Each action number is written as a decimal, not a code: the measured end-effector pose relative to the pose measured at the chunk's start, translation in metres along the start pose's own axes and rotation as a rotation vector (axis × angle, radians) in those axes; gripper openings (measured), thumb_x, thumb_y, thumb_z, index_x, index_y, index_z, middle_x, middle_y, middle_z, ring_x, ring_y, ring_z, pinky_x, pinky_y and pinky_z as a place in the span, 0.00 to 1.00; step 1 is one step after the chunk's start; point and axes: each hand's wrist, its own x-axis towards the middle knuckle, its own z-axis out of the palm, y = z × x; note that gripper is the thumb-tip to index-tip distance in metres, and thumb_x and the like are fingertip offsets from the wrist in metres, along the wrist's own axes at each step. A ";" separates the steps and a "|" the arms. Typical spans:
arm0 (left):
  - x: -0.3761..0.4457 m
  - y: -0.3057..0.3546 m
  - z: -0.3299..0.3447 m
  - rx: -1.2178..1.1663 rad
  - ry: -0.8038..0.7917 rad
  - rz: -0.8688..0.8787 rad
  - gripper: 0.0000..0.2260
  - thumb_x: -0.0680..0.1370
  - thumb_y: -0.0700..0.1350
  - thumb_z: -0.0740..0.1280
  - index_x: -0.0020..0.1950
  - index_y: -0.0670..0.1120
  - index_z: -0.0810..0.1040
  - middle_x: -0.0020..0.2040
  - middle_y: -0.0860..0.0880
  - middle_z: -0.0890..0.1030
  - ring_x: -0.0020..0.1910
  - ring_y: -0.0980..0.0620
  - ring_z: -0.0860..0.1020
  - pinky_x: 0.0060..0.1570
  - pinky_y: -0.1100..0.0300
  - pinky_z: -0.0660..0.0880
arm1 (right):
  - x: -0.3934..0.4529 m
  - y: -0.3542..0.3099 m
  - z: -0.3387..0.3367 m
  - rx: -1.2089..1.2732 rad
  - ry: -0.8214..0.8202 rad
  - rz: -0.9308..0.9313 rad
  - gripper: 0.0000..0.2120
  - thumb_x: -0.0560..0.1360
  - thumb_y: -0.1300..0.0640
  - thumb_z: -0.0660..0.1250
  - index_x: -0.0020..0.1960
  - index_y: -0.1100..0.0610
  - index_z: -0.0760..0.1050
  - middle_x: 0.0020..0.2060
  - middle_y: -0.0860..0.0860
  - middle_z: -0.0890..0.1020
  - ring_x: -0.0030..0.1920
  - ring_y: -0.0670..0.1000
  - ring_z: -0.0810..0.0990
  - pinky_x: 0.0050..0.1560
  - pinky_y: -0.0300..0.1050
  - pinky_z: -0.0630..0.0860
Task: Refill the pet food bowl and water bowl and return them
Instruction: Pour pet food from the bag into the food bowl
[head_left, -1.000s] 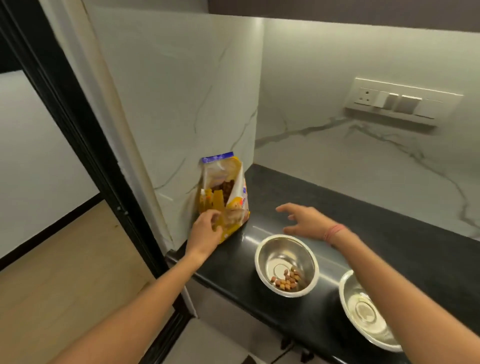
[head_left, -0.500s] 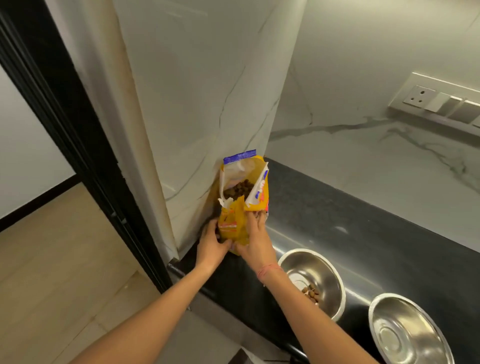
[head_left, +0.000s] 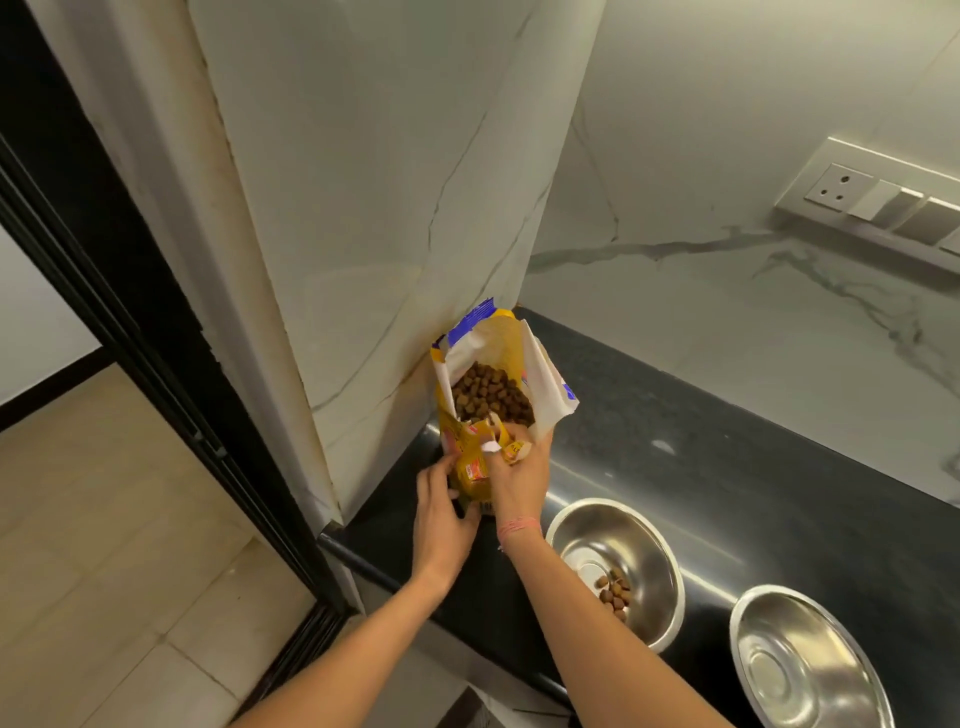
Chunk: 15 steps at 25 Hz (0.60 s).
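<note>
1. Right now my left hand (head_left: 441, 512) grips the base of the kibble bag (head_left: 485, 410) and my right hand (head_left: 517, 475) pinches its torn front edge; the bag stands on the worktop (head_left: 701, 441) in the wall corner
2. The food bowl (head_left: 615, 569), just right of the bag, holds few pellets; the water bowl (head_left: 808, 657) sits further right, looking dry
3. The mouth gapes wide, so a fast tip could flood kibble past the bowl's rim
4. The soft foil might buckle in my fingers and spill early
</note>
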 end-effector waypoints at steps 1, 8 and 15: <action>0.001 0.000 -0.001 -0.006 -0.010 -0.004 0.27 0.75 0.36 0.72 0.72 0.51 0.68 0.68 0.52 0.67 0.57 0.54 0.77 0.54 0.56 0.80 | 0.001 0.001 0.002 0.062 0.042 0.034 0.19 0.74 0.51 0.71 0.63 0.48 0.73 0.45 0.36 0.80 0.47 0.34 0.78 0.50 0.44 0.76; 0.002 -0.012 -0.012 -0.070 0.011 -0.022 0.27 0.77 0.37 0.70 0.73 0.51 0.67 0.68 0.53 0.70 0.56 0.59 0.76 0.53 0.63 0.76 | 0.022 0.004 -0.005 -0.038 0.140 -0.061 0.12 0.74 0.70 0.62 0.42 0.55 0.77 0.34 0.51 0.80 0.36 0.46 0.76 0.39 0.54 0.78; 0.004 -0.017 -0.025 -0.138 0.052 -0.023 0.25 0.78 0.38 0.69 0.73 0.50 0.67 0.68 0.53 0.71 0.58 0.59 0.76 0.50 0.67 0.77 | 0.059 -0.024 -0.022 -0.035 0.203 -0.200 0.15 0.76 0.70 0.62 0.50 0.52 0.81 0.33 0.42 0.80 0.33 0.39 0.77 0.37 0.40 0.77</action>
